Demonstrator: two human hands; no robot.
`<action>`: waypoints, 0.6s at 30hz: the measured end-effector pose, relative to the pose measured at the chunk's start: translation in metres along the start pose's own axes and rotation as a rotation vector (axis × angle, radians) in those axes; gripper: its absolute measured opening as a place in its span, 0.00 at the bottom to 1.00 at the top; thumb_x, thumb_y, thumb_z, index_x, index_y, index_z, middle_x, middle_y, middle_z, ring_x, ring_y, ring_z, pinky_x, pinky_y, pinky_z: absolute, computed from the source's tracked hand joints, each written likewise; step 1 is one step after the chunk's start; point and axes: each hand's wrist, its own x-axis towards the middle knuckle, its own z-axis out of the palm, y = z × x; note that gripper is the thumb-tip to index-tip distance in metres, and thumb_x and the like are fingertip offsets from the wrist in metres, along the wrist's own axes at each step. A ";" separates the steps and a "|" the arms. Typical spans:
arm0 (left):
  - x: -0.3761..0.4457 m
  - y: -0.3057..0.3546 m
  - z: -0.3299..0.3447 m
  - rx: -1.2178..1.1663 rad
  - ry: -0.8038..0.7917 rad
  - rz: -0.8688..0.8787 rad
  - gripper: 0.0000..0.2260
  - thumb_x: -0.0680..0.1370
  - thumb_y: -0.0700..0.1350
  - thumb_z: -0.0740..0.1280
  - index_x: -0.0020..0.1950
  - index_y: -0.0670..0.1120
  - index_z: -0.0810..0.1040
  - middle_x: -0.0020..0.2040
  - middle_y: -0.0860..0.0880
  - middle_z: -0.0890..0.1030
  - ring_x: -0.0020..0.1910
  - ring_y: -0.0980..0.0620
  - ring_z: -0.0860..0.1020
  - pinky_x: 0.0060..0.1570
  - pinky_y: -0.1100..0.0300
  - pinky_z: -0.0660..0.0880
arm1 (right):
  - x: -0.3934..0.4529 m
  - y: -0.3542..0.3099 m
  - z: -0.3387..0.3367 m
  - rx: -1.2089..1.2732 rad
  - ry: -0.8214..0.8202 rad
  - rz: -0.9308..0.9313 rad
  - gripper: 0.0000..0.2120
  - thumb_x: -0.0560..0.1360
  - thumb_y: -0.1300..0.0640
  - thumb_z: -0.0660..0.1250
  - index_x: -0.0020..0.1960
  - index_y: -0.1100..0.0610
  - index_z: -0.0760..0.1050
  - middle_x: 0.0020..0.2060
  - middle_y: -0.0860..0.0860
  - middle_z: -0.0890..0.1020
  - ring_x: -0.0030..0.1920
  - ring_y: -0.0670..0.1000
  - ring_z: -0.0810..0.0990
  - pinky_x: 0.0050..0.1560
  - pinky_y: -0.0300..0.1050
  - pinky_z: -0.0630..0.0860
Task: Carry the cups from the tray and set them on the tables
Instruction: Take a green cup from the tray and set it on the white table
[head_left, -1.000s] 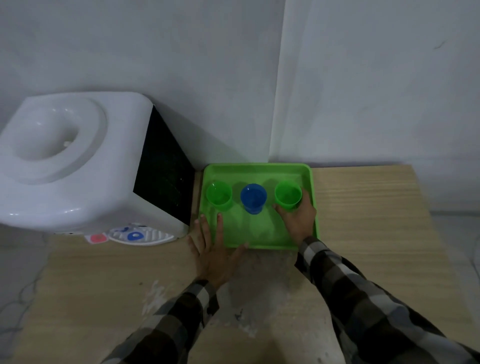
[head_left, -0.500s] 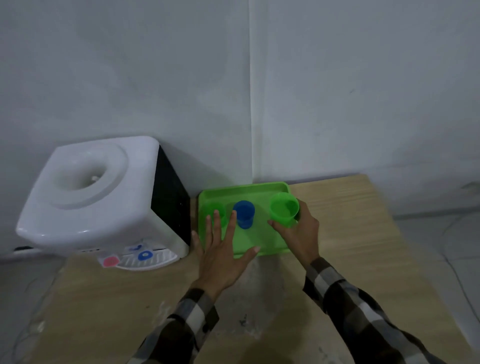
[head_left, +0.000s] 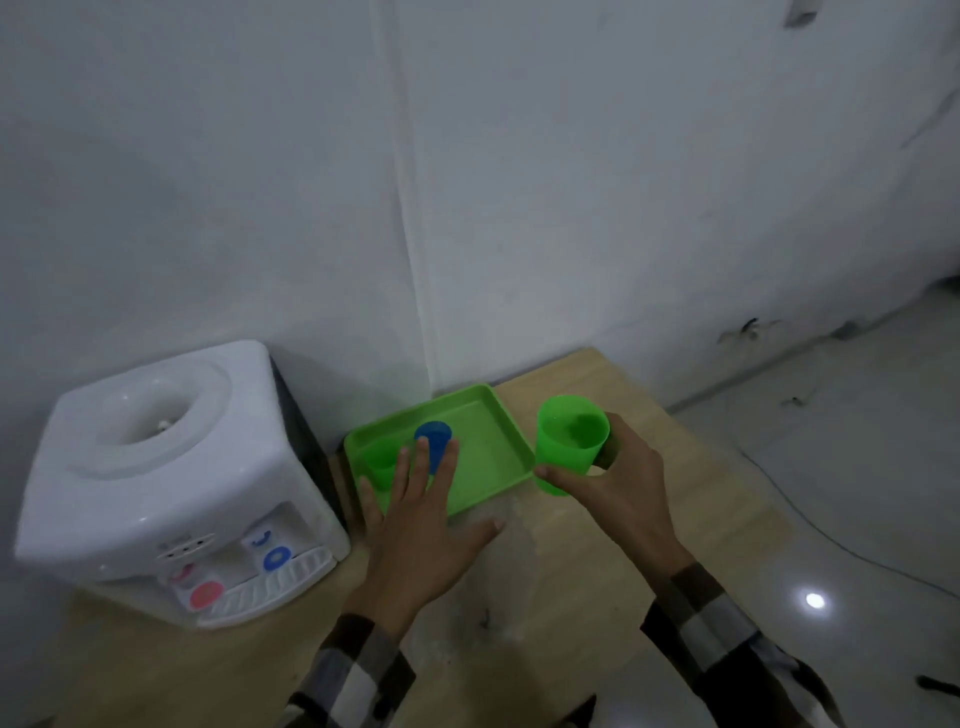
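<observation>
A green tray (head_left: 496, 457) lies on the wooden table (head_left: 691, 467) against the wall. A blue cup (head_left: 434, 441) and a green cup (head_left: 382, 460) stand in its left half. My right hand (head_left: 623, 483) is shut on a second green cup (head_left: 569, 441), held in the air to the right of the tray, above the table. Fingers spread, my left hand (head_left: 421, 525) hovers over the tray's near edge, its fingertips in front of the blue cup. It holds nothing.
A white water dispenser (head_left: 166, 478) with red and blue taps stands on the table just left of the tray. The table's right edge drops to a shiny tiled floor (head_left: 831, 467) with a cable on it. White walls meet in a corner behind the tray.
My right hand has lifted the right-hand green cup out of the tray and carried it rightward. My left hand has risen from the table. The view has pulled back and turned right.
</observation>
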 end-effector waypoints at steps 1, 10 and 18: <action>-0.003 0.006 -0.004 -0.022 -0.001 0.027 0.46 0.74 0.78 0.57 0.83 0.65 0.36 0.85 0.53 0.35 0.83 0.53 0.33 0.78 0.34 0.31 | -0.011 -0.006 -0.011 -0.002 0.021 0.005 0.32 0.58 0.52 0.88 0.59 0.49 0.81 0.49 0.44 0.87 0.49 0.44 0.87 0.51 0.52 0.85; -0.010 0.108 0.000 -0.095 -0.063 0.299 0.48 0.73 0.76 0.62 0.84 0.64 0.39 0.86 0.55 0.40 0.85 0.54 0.37 0.79 0.35 0.34 | -0.091 -0.035 -0.122 -0.094 0.249 0.037 0.31 0.59 0.51 0.88 0.59 0.47 0.81 0.49 0.43 0.87 0.50 0.44 0.86 0.50 0.51 0.85; -0.014 0.234 0.041 -0.119 -0.167 0.508 0.47 0.75 0.75 0.61 0.85 0.62 0.38 0.86 0.57 0.40 0.84 0.55 0.37 0.80 0.36 0.35 | -0.145 -0.032 -0.233 -0.195 0.399 0.087 0.32 0.60 0.49 0.87 0.61 0.46 0.80 0.51 0.39 0.86 0.52 0.41 0.85 0.50 0.43 0.84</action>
